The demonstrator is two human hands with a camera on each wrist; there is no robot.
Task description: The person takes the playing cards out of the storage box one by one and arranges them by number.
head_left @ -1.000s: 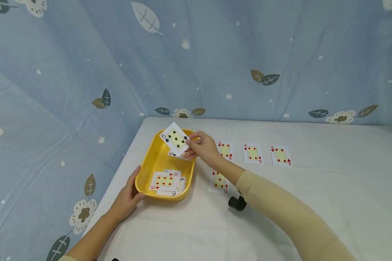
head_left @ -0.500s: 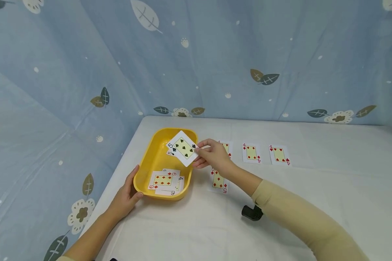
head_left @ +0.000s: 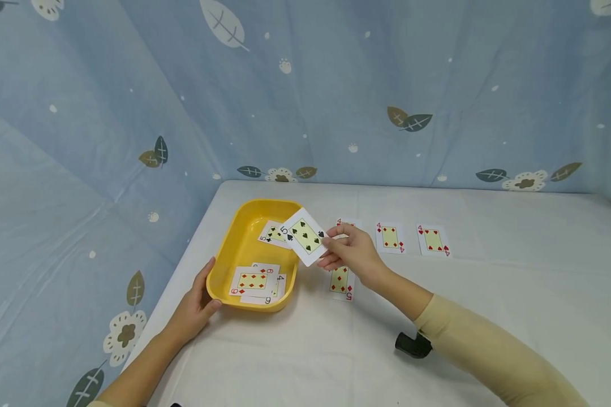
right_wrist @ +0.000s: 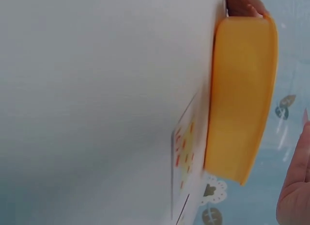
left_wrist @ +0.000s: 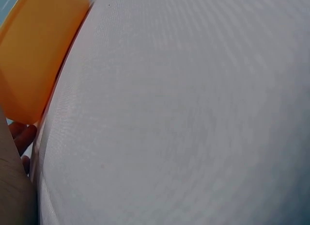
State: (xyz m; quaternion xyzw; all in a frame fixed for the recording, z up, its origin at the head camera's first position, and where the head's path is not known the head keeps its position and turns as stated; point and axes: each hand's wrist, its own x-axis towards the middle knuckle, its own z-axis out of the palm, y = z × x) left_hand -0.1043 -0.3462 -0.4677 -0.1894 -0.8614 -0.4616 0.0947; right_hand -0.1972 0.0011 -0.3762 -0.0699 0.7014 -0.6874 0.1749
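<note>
My right hand [head_left: 355, 254] pinches a five of spades [head_left: 305, 236] by its edge, face up, above the right rim of the yellow tray [head_left: 223, 257]. My left hand [head_left: 190, 312] holds the tray's near left corner, thumb at the front wall and fingers along the left side. Inside the tray lie a five of clubs [head_left: 275, 233] at the far end and a six of diamonds [head_left: 253, 281] over other cards at the near end. In the right wrist view, part of the right hand [right_wrist: 295, 181] shows at the edge; the held card is mostly outside that view.
Along the back of the white table lie a four of diamonds [head_left: 389, 238], a four of hearts [head_left: 433, 241] and another four [head_left: 345, 221], partly behind the right hand. A five of diamonds [head_left: 340, 284] lies nearer. A black cylindrical piece [head_left: 413, 345] shows by the right sleeve.
The right hand has drawn the five of spades rightward and a little nearer, from over the tray to its right rim, uncovering the five of clubs. The left hand stays at the corner.
</note>
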